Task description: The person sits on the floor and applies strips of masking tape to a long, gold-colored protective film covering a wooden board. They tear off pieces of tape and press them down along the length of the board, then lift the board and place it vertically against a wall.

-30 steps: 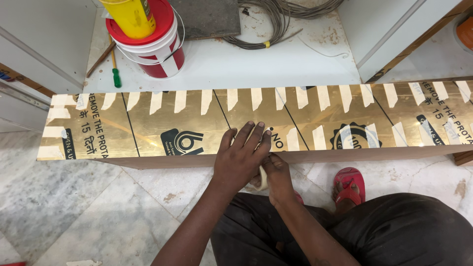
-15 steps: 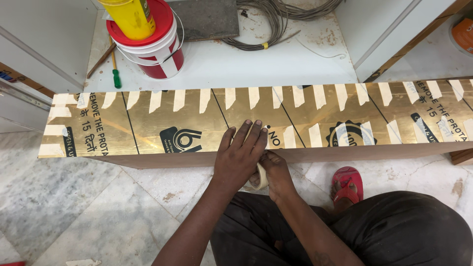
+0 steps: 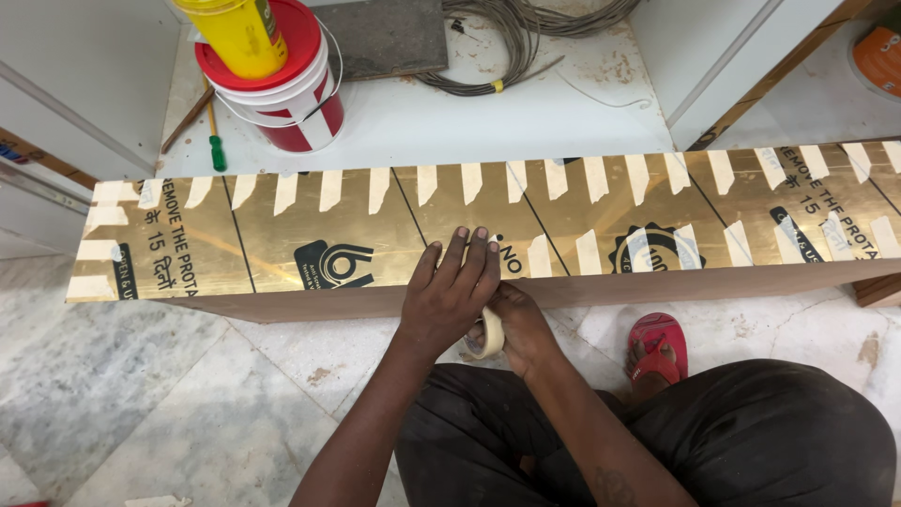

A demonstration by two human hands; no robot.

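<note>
marble floor, gold panel (image 3: 310,239) across it: my left hand (image 3: 450,296) presses flat on a strip, right hand (image 3: 516,324) grips the tape roll (image 3: 490,334); far edge taped, near edge partly.

Under our left hand (image 3: 450,296) lies the long golden protective film (image 3: 310,221) on the board, printed with black lettering and round black emblems to either side of the hand. Up and to the left of the hands stands a white and red bucket (image 3: 286,99) with a red lid, and on it a yellow container (image 3: 235,33) bearing a small label. Far up to the right of our right hand (image 3: 516,324), at the frame's edge, sits what may be an orange package (image 3: 882,56).
</note>
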